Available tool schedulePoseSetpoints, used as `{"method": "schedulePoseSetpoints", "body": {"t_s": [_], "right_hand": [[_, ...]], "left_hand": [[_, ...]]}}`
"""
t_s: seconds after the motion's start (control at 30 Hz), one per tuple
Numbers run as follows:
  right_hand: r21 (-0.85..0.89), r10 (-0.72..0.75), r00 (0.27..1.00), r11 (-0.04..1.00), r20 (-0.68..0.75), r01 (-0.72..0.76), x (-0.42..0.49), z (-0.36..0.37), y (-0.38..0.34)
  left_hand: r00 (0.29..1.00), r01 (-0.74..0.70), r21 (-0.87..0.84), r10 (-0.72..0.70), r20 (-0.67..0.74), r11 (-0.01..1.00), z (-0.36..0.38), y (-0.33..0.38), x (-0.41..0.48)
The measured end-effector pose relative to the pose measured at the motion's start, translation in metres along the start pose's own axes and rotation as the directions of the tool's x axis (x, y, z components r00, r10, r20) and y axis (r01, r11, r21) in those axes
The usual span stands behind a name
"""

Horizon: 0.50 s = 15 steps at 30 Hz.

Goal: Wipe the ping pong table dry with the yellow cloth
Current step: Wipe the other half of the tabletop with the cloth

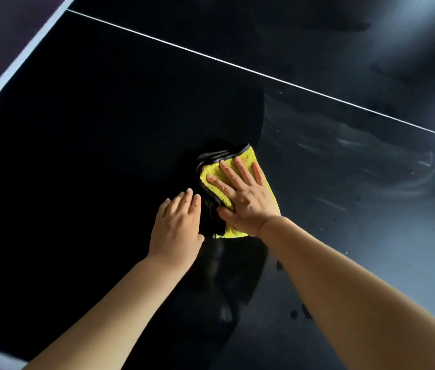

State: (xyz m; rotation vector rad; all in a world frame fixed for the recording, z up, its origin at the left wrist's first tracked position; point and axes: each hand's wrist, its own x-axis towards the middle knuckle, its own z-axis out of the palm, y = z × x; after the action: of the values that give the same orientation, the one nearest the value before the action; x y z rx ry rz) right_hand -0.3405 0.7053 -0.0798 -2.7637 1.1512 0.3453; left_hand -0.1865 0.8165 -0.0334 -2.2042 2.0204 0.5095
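Yellow cloth (pixel 247 156) lies folded on the dark ping pong table (pixel 104 116), under your right hand (pixel 245 196), which presses it with flat, spread fingers; your left hand (pixel 176 225) rests relaxed just beside it

Dim, glare upper right on the table (pixel 398 36), edges blurred.

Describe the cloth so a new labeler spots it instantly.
Start from the dark ping pong table, below its thin white line. Near the middle, the right hand presses flat on a folded cloth, with the left hand just beside it. It's the only bright yellow thing, with a dark grey hem.
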Motion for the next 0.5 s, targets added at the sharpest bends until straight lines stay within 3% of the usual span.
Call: {"method": "schedulePoseSetpoints", "body": {"t_s": [0.3, 0.5], "right_hand": [[0.033, 0.165, 0.985, 0.986, -0.048, -0.164, 0.124, -0.030, 0.119], [0.065, 0.268, 0.962, 0.962, -0.042, -0.265, 0.165, -0.040, 0.178]], "left_hand": [[0.996, 0.035, 0.123, -0.045, 0.078, 0.992, -0.011, 0.050, 0.086], [0.982, 0.046, 0.292, -0.097, 0.163, 0.955, -0.011, 0.067, 0.105]]}}
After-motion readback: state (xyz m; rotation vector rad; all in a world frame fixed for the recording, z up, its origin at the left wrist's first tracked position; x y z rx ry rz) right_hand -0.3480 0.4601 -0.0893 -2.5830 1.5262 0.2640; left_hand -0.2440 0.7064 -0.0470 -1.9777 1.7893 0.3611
